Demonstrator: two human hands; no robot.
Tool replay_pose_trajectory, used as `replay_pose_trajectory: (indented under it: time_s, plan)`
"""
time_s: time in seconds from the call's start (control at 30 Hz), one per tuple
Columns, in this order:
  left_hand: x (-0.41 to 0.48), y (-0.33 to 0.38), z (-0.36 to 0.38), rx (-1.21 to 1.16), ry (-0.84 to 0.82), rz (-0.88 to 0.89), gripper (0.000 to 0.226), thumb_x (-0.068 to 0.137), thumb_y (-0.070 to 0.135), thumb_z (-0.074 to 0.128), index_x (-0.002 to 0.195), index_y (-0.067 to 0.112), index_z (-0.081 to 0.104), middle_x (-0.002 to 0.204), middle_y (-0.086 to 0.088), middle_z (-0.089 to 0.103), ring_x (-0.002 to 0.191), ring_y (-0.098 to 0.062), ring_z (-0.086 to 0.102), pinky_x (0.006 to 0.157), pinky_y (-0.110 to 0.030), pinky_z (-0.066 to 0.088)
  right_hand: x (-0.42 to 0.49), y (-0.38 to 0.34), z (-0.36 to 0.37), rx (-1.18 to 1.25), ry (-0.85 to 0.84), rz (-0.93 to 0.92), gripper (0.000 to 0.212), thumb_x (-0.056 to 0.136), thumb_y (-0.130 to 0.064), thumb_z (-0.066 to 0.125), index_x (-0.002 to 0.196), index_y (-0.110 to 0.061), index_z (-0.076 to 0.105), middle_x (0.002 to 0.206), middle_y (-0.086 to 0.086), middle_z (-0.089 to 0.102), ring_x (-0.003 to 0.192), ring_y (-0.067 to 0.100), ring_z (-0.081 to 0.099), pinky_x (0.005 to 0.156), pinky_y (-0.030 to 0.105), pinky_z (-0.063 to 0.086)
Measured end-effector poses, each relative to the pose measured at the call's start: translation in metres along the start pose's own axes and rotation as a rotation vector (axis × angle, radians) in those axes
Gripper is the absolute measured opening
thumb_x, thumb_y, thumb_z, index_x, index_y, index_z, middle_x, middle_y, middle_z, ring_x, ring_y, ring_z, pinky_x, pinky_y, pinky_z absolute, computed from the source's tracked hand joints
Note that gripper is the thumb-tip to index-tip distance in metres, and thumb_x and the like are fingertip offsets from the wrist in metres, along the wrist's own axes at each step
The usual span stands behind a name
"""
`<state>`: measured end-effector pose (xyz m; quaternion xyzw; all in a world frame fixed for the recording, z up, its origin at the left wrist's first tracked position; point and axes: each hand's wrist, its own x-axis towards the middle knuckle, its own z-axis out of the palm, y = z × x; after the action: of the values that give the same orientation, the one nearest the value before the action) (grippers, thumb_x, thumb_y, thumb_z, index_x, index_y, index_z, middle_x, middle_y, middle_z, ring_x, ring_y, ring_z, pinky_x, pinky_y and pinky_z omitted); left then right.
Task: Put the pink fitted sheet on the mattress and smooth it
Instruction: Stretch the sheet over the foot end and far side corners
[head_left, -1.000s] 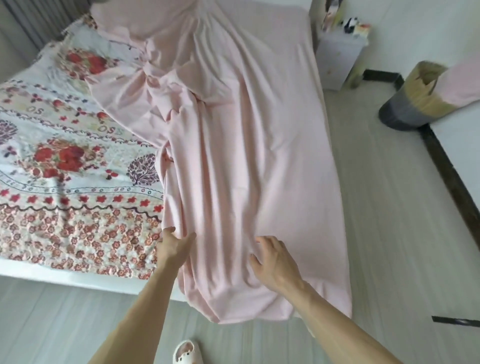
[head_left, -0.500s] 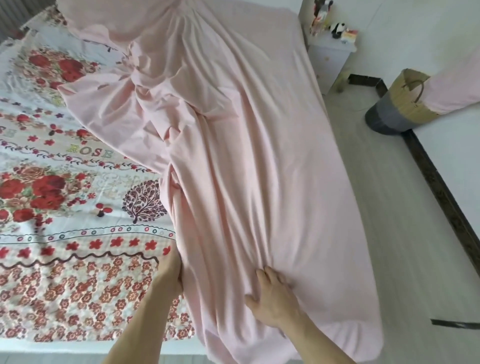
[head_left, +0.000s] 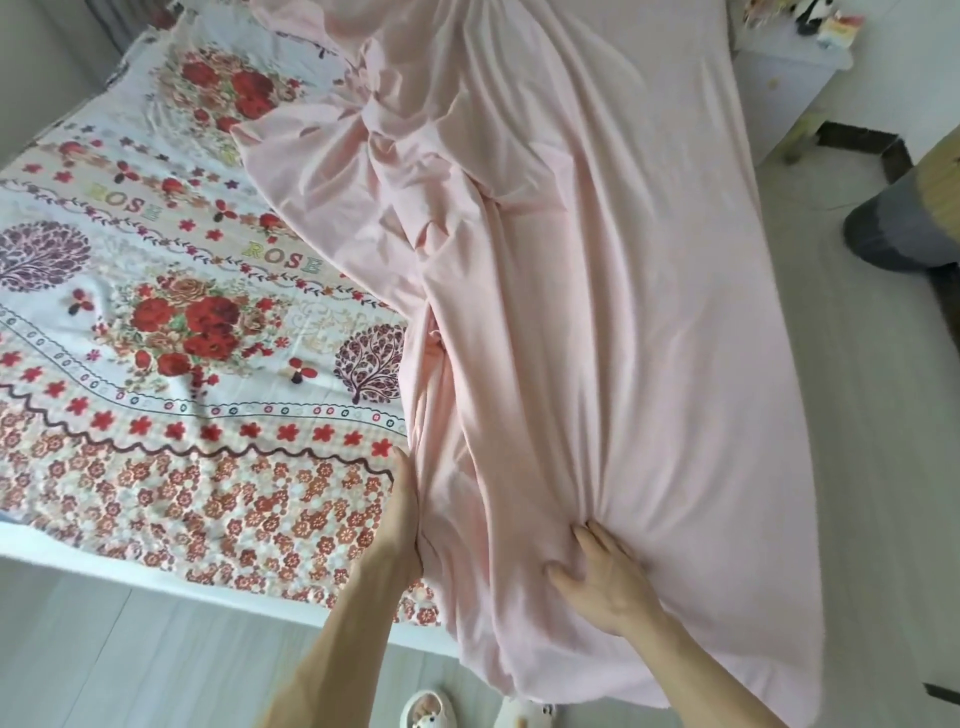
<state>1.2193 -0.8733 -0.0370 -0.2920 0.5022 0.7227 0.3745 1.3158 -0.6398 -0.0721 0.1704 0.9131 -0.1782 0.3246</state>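
On mattress printed "ROSE", pink fitted sheet, left hand grip holding its edge, right hand grip clutching folds.

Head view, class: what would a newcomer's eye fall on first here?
A rumpled pale pink fabric sheet runs down the bed's right half, overhanging the near end. Beside it, on the left, lies a white bed cover printed with red roses. Near the foot, the left hand grips the sheet's left edge and the right hand bunches its middle.

pink sheet bunched along bed, floral cover exposed beside it; edge gripped by left hand, folds clutched by right hand
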Motion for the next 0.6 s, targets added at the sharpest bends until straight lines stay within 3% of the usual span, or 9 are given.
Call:
replay_pose_trajectory:
  time_s: [0.07,0.13,0.2,0.23,0.33,0.4,0.5,0.6]
  plan:
    - [-0.006,-0.003,-0.005,0.089,0.115,0.052,0.073,0.084,0.075,0.046,0.114,0.012,0.067,0.1,-0.016,0.074,0.092,-0.033,0.072,0.086,-0.051,0.056,0.002,0.001,-0.002,-0.01,0.0,-0.004,0.082,0.09,-0.067,0.046,0.156,-0.024,0.025,0.165,-0.005,0.018,0.15,0.015,0.018,0.121,0.031,0.014]
    - [-0.011,-0.007,-0.022,0.292,0.335,0.147,0.055,0.086,0.056,0.064,0.108,0.006,0.069,0.085,-0.01,0.074,0.075,-0.025,0.072,0.07,-0.039,0.061,0.005,0.0,-0.002,-0.027,-0.008,-0.013,0.081,0.089,-0.067,0.047,0.155,-0.024,0.026,0.164,-0.004,0.019,0.15,0.017,0.02,0.121,0.033,0.016]
    - [-0.018,-0.014,-0.049,0.493,0.518,0.238,0.042,0.093,0.045,0.058,0.107,0.006,0.068,0.075,-0.004,0.068,0.063,-0.018,0.064,0.054,-0.028,0.056,0.006,-0.004,-0.002,-0.052,-0.007,-0.002,0.078,0.089,-0.065,0.046,0.153,-0.024,0.03,0.163,-0.002,0.022,0.148,0.023,0.024,0.12,0.039,0.021]
    - [-0.024,-0.017,-0.066,0.542,0.604,0.258,0.041,0.097,0.044,0.053,0.107,0.008,0.068,0.073,-0.003,0.065,0.062,-0.018,0.062,0.053,-0.027,0.054,0.005,-0.007,-0.001,-0.061,0.009,0.005,0.074,0.089,-0.062,0.046,0.15,-0.023,0.034,0.161,-0.001,0.026,0.145,0.026,0.028,0.118,0.042,0.025]
    - [-0.047,-0.03,-0.126,0.555,0.876,0.23,0.044,0.101,0.046,0.039,0.11,0.011,0.064,0.095,-0.02,0.067,0.084,-0.035,0.064,0.081,-0.048,0.056,-0.001,-0.017,0.005,-0.107,0.097,0.029,0.059,0.086,-0.053,0.045,0.132,-0.017,0.05,0.146,0.007,0.042,0.128,0.036,0.042,0.105,0.048,0.038]
    - [-0.07,-0.034,-0.164,0.487,0.992,0.17,0.036,0.103,0.026,0.04,0.122,0.003,0.059,0.118,-0.028,0.061,0.104,-0.042,0.059,0.091,-0.05,0.048,-0.007,-0.022,0.009,-0.091,0.165,0.019,0.055,0.075,-0.049,0.044,0.111,-0.011,0.062,0.127,0.015,0.056,0.111,0.041,0.051,0.092,0.051,0.047]
    - [-0.099,-0.039,-0.201,0.515,1.133,0.042,0.038,0.103,0.021,0.039,0.121,-0.004,0.06,0.113,-0.035,0.059,0.094,-0.045,0.058,0.08,-0.049,0.046,-0.018,-0.028,0.015,-0.073,0.292,-0.075,0.044,0.071,-0.044,0.049,0.096,-0.012,0.067,0.123,0.018,0.058,0.108,0.04,0.055,0.087,0.047,0.052]
    - [-0.098,-0.038,-0.202,0.557,1.097,0.001,0.044,0.098,0.032,0.04,0.109,-0.003,0.064,0.103,-0.034,0.062,0.091,-0.046,0.06,0.08,-0.051,0.049,-0.022,-0.042,0.022,-0.092,0.386,-0.202,0.041,0.07,-0.042,0.069,0.098,-0.013,0.066,0.133,0.02,0.053,0.117,0.038,0.053,0.094,0.045,0.048]
